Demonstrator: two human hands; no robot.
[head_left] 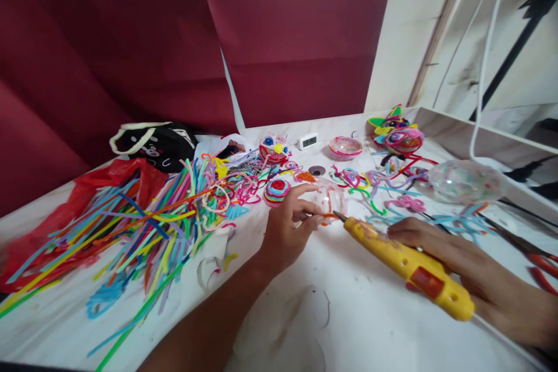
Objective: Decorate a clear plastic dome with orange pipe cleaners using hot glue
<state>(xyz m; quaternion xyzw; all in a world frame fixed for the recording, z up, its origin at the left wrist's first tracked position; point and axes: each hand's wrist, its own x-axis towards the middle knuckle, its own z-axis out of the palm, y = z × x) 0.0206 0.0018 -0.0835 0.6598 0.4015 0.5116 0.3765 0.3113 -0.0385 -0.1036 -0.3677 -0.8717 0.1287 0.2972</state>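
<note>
My right hand (pixel 475 270) is closed round a yellow glue gun (pixel 405 261) with a red switch. Its metal tip points left at a small clear plastic piece (pixel 329 197) with an orange pipe cleaner end. My left hand (pixel 290 224) pinches that clear piece between thumb and fingers just above the white table (pixel 366 325). A round coil of pink and blue pipe cleaner (pixel 277 190) lies just left of my left hand.
A big heap of coloured pipe cleaners (pixel 143 221) covers the left on a red bag (pixel 87 186). Behind are a black pouch (pixel 157 142), an owl-like figure (pixel 274 148), a small clock (pixel 308 140), a bowl (pixel 345 147), a colourful figure (pixel 399 136), a clear ball (pixel 464 181) and red-handled scissors (pixel 540 261).
</note>
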